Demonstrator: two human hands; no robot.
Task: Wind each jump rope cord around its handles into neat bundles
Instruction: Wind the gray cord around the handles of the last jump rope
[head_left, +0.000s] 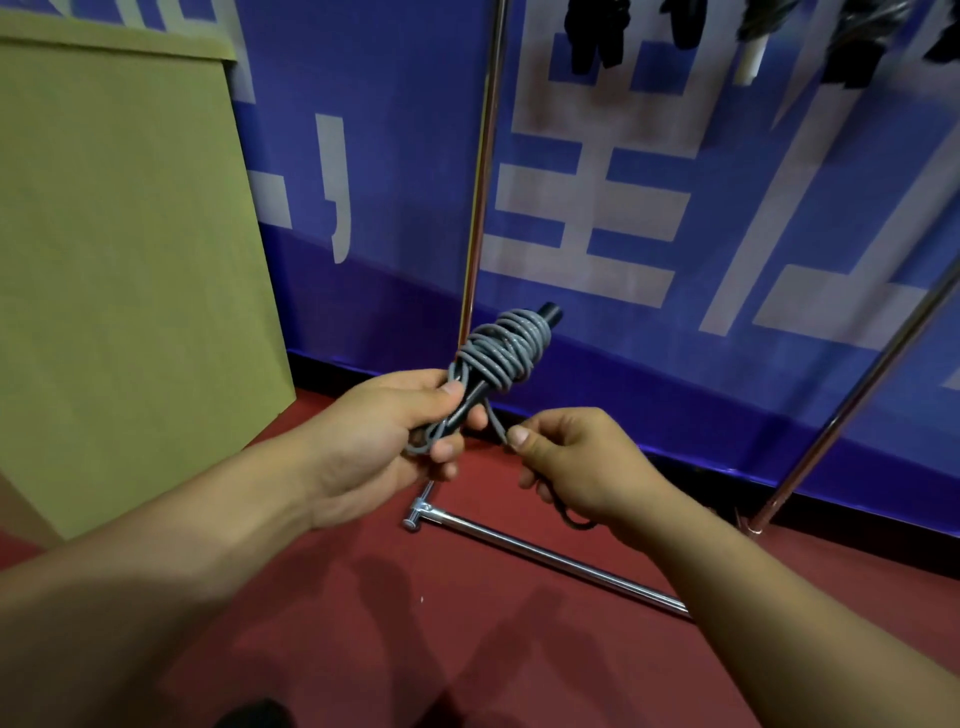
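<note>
Red floor (363, 623), blue lettered banner (675, 208) behind, cardboard box (119, 260) at left, chrome rack (545, 558) standing on the floor. Left hand (384, 441): fingers curled round the lower end of the black handles (470, 400), forearm reaching forward. Grey cord (501, 351): wound in coils about the upper handles, held above the floor. Right hand (576, 462): thumb and fingers pinching the cord's free end just beside the left hand.

One wound jump rope (501, 351), two hands.
</note>
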